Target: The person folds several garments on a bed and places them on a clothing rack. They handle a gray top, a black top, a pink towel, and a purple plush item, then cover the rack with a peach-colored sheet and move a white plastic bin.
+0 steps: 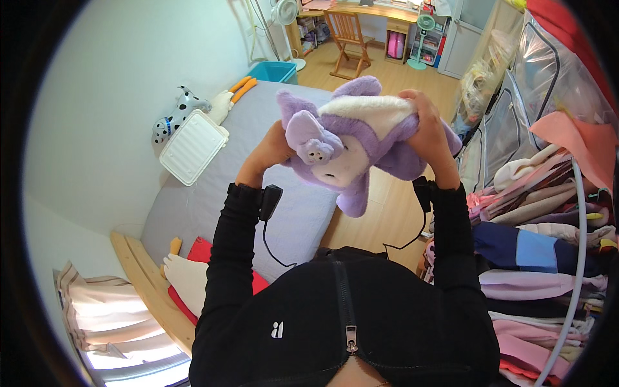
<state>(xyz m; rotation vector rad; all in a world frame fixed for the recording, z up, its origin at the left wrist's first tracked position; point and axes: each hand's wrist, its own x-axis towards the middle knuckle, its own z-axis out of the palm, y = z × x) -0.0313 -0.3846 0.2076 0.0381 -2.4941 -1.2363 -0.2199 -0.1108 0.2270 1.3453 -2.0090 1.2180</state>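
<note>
A purple and cream plush toy (355, 126) is held up in front of me between both hands, lying sideways with its head to the left. Its face points towards me, and a smaller plush figure in a lilac hat sits on the head. My left hand (276, 149) grips the head from the left, its fingers largely hidden behind the fabric. At the other end, my right hand (428, 128) is closed around the lower body, with the legs beneath and beyond it.
Below the toy lies a bed (295, 208) with a grey cover. A white plastic lid (193, 147) and a dalmatian-patterned balloon (181, 113) are at the wall side. A teal bin (273, 72) stands past the bed's end. Hanging clothes (527, 246) line the right; a wooden chair (348, 38) stands farther off.
</note>
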